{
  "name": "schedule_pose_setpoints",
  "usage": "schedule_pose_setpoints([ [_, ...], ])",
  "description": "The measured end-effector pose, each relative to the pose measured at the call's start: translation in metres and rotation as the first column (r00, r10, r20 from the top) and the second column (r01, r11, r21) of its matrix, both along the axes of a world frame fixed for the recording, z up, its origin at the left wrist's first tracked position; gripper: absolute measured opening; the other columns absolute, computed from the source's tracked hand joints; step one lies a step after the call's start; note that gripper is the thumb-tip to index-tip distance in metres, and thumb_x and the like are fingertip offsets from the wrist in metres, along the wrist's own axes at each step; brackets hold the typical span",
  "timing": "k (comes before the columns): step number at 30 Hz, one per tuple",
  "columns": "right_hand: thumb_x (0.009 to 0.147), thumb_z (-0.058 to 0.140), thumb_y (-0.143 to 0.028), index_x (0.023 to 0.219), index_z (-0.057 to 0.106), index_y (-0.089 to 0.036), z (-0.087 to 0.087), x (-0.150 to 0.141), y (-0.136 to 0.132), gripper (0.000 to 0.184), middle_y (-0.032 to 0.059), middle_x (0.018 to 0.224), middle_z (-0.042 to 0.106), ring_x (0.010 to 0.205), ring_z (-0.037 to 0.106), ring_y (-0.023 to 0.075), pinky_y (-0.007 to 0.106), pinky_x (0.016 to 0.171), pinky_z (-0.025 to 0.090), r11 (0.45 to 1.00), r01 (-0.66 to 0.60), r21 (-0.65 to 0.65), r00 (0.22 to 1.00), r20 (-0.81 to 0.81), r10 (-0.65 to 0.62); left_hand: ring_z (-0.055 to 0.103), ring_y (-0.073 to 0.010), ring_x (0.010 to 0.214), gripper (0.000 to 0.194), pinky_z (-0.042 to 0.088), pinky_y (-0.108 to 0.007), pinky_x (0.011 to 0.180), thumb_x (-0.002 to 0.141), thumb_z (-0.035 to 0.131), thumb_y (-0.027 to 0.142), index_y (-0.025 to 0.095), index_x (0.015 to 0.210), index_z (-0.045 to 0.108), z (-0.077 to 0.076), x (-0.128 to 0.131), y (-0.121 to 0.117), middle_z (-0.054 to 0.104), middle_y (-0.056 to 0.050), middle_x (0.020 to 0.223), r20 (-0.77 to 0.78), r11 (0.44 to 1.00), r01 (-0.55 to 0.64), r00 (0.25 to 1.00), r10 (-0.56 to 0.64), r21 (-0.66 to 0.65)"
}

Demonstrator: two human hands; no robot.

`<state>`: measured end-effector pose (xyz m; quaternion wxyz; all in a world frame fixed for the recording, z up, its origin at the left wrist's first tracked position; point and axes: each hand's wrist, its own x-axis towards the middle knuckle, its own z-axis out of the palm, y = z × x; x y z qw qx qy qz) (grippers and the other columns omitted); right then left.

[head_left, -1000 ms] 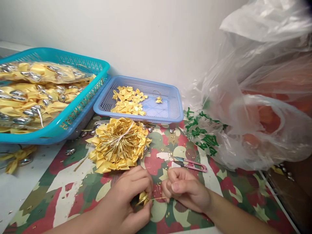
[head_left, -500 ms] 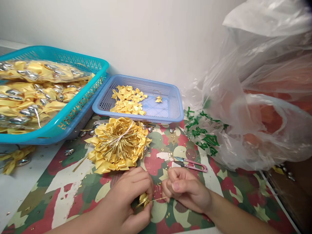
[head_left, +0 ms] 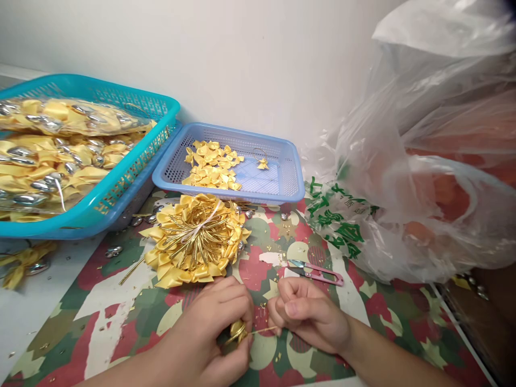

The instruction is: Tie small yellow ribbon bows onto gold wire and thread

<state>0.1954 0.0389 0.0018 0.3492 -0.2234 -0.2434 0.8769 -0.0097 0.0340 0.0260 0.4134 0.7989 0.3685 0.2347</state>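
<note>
Close to the table's front, my left hand point(head_left: 220, 328) is closed round a small gold bow point(head_left: 238, 329), most of it hidden by the fingers. A thin gold cord point(head_left: 264, 329) runs from it, looking taut, to my right hand point(head_left: 308, 312), whose fingers pinch the cord's other end. Just beyond my left hand lies a round bundle of yellow ribbon bows point(head_left: 177, 266), its gold cords gathered in the middle under a white tie. Pink-handled thread snips point(head_left: 318, 272) rest behind my right hand.
A blue basket point(head_left: 296, 180) with yellow ribbon bows stands by the wall. At left, a teal basket point(head_left: 171, 110) holds bagged bows with silver beads. A clear plastic bag point(head_left: 435, 226) bulges at right. Loose silver beads point(head_left: 114, 251) and gold scraps dot the patterned table covering point(head_left: 258, 274).
</note>
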Motion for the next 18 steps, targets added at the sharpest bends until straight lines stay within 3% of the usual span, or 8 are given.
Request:
schedule_pose_setpoints([
  [18,0.073,0.077,-0.026,0.059,0.039,-0.02,0.0004,0.0001,0.0001,0.042,-0.0091,0.048,0.034,0.051,0.035,0.0083,0.024,0.058,0.034,1.0,-0.002,-0.016,1.0,0.023,0.002,0.053,-0.0161,0.069,0.014,0.043,-0.027,0.064,0.077,0.048,0.008,0.02,0.07,0.05,0.0003,-0.0001,0.0009,0.058,0.0,0.071,0.002,1.0,-0.003,1.0,0.003,0.014],
])
